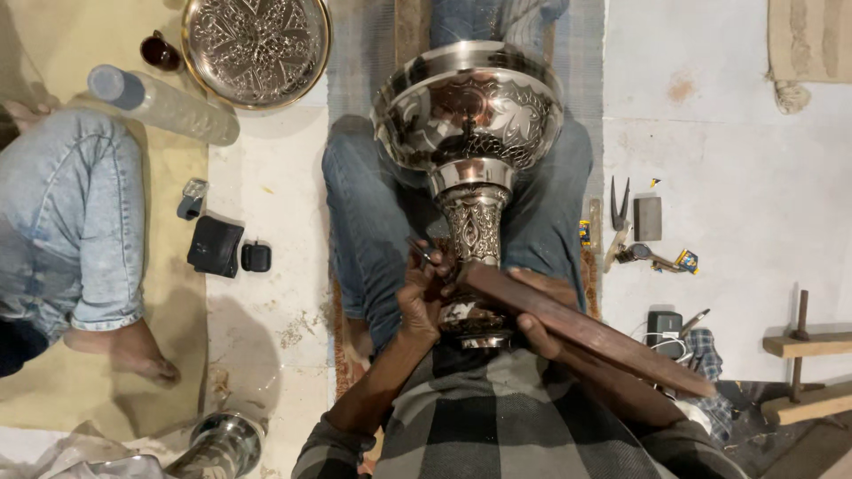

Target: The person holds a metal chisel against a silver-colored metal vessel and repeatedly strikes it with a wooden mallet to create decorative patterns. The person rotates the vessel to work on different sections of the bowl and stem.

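Grey/black checked shirt [524, 426], sleeves rolled; blue jeans [368, 222], barefoot.

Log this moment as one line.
left hand: holds thin tool against vase stem | right hand: grips wooden bar | engraved metal vase: lying across lap

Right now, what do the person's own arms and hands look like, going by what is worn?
Both hands, left and right, are bare, with no gloves; rings cannot be made out. The sleeves are grey and black checked cloth, pushed up toward the elbows, so the forearms are uncovered. No watch or wristband shows.
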